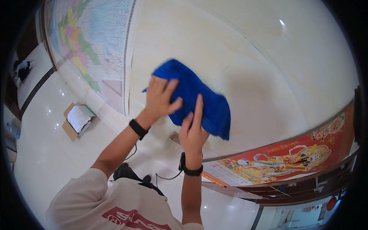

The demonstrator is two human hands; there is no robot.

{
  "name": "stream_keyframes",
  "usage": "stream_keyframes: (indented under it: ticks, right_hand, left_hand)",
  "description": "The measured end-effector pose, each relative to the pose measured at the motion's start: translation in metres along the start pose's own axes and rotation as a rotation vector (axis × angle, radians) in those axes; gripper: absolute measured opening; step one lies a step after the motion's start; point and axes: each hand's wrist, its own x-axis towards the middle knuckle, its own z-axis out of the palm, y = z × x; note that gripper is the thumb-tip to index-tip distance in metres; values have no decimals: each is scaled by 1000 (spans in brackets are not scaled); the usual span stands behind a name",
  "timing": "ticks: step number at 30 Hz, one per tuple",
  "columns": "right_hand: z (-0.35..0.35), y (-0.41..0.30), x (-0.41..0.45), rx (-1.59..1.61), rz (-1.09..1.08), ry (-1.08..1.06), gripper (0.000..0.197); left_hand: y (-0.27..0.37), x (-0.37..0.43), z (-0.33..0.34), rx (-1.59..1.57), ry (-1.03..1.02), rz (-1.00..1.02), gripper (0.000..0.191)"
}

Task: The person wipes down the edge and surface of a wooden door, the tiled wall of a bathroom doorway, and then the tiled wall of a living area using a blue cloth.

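A blue cloth, creased and partly folded, is spread in front of a pale, glossy wall. My left hand lies over the cloth's left part, fingertips at its upper edge and thumb pointing right. Lower and to the right, my right hand has its index finger stretched up along the cloth, while its other fingers are partly hidden by the fabric. Both hands hold the cloth; whether it touches the wall everywhere cannot be told. Black bands circle both wrists.
A large map hangs left of the cloth, and a red illustrated wall calendar to the right. Below the hands is a wall socket. An open cardboard box with papers stands on the tiled floor. A black cable dangles near my waist.
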Motion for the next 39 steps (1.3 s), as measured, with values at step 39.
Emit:
stream_keyframes:
  ticks: [39]
  right_hand:
    - [194, 19, -163, -6, 111, -344, 50]
  left_hand:
    - [-153, -179, 20, -179, 83, 129, 31]
